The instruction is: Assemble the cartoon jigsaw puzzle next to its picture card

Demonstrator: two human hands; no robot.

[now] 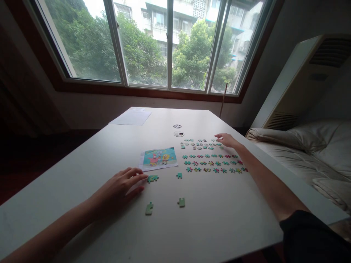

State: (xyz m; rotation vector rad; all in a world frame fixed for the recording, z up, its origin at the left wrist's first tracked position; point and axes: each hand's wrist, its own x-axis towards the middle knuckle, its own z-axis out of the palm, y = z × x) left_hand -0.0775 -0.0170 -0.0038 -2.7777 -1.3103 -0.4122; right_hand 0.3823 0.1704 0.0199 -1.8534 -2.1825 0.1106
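My left hand [128, 181] rests on the white table [109, 223], fingers stretched out, the index fingertip at a small joined group of teal jigsaw pieces [153, 178]. Over the far right end of the rows of loose jigsaw pieces [211, 163], my right hand [227, 140] reaches out with its fingers extended, close to a puzzle piece [213, 140]. A teal corner piece [179, 175] and two green corner pieces, one on the left [149, 208] and one on the right [181, 202], lie apart. Behind the joined group is a printed cartoon picture [159, 157].
White paper sheets [131, 117] lie at the table's far left. Two round discs [179, 134] sit beyond the puzzle rows. A cream sofa [315, 153] stands along the right side, a thin stick [223, 100] leans near the window, and a tall white appliance [296, 80] is behind.
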